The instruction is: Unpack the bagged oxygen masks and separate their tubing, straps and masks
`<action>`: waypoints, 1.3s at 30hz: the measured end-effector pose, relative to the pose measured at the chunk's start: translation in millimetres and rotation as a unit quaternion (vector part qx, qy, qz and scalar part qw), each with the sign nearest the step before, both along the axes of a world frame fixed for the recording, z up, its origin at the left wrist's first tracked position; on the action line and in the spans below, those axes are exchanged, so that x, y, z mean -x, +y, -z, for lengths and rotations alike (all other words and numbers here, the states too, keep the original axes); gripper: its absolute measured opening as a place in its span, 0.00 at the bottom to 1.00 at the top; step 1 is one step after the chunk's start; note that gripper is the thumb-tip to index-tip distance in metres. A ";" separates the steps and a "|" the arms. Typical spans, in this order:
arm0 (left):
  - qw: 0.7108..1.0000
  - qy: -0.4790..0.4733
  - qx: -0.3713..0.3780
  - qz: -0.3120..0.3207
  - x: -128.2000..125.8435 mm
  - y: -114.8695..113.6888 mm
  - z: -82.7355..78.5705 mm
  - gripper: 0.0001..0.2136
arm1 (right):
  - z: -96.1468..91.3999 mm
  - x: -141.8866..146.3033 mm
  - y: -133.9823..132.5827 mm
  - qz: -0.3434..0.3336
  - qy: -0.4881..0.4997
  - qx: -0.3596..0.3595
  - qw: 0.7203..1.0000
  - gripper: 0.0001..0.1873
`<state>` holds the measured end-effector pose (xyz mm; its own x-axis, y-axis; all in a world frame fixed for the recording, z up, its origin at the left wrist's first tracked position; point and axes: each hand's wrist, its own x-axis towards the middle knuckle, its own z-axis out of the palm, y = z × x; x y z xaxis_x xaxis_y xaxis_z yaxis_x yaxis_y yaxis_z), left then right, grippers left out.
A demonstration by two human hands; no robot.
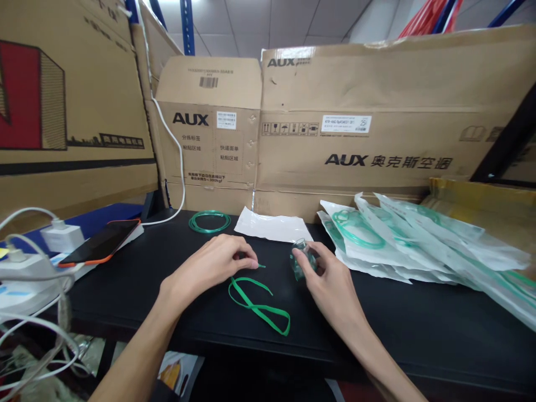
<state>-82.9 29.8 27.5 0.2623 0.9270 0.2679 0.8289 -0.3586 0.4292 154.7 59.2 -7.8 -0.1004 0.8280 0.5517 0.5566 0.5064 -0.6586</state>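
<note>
My left hand rests on the black table with its fingers pinched on one end of a green elastic strap. The strap loops over the table in front of me. My right hand is closed round a small clear plastic mask piece with a green tint, held just above the table. A coil of green tubing lies behind my left hand. An empty white plastic bag lies flat behind both hands.
A pile of sealed bags with green tubing covers the table's right side. Large AUX cardboard boxes wall the back. At left, a phone lies on a power strip with chargers and white cables.
</note>
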 end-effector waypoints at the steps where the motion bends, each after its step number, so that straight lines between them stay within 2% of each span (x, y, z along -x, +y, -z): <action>1: 1.000 -0.001 0.009 0.008 1.3 -0.9 -0.1 0.16 | 0.3 1.0 -0.9 -0.010 0.000 0.000 1.000 0.15; 7: 0.994 0.033 0.092 0.046 -4.4 -14.1 9.4 0.41 | 1.3 5.5 -5.0 -0.030 -0.001 -0.025 0.999 0.14; 9: 0.990 0.047 0.113 0.063 -13.7 -21.3 15.4 0.45 | 1.2 4.3 -3.9 -0.028 0.005 -0.032 0.999 0.14; 12: 0.986 0.076 0.126 0.084 -25.5 -34.2 24.0 0.39 | 0.6 3.3 -2.7 -0.029 0.004 -0.036 0.999 0.14; 14: 0.987 0.092 0.111 0.072 -24.1 -42.7 29.2 0.33 | 0.0 4.2 -3.0 -0.037 -0.001 -0.034 0.999 0.14; 17: 0.990 0.107 0.090 0.016 -1.0 -50.4 37.4 0.29 | -0.9 6.4 -5.0 -0.056 -0.006 -0.034 0.998 0.13; 24: 0.983 0.102 0.091 -0.123 90.8 -42.3 58.3 0.29 | 0.5 8.3 -10.2 -0.093 -0.031 -0.026 0.995 0.11; 27: 0.976 0.103 0.083 -0.172 99.8 -38.9 56.5 0.31 | 2.2 9.4 -11.6 -0.120 -0.050 -0.023 0.991 0.10; 30: 0.981 0.058 0.001 -0.183 74.4 -37.3 39.9 0.33 | 4.4 10.8 -11.9 -0.142 -0.059 -0.021 0.988 0.11; 32: 0.987 0.000 -0.042 -0.152 42.7 -35.7 22.8 0.27 | 6.0 10.9 -10.9 -0.144 -0.062 -0.025 0.987 0.13; 36: 0.994 -0.081 -0.022 -0.066 -23.9 -26.5 -5.9 0.23 | 8.2 7.7 -7.6 -0.130 -0.060 -0.060 0.988 0.15; 39: 0.992 -0.123 0.003 -0.022 -51.9 -15.1 -10.0 0.24 | 7.4 4.1 -7.2 -0.114 -0.046 -0.114 0.986 0.17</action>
<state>-31.1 14.7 37.5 0.1481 0.9381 0.3131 0.7138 -0.3205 0.6227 150.6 52.0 -15.2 -0.3272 0.6342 0.7005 0.4639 0.7537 -0.4656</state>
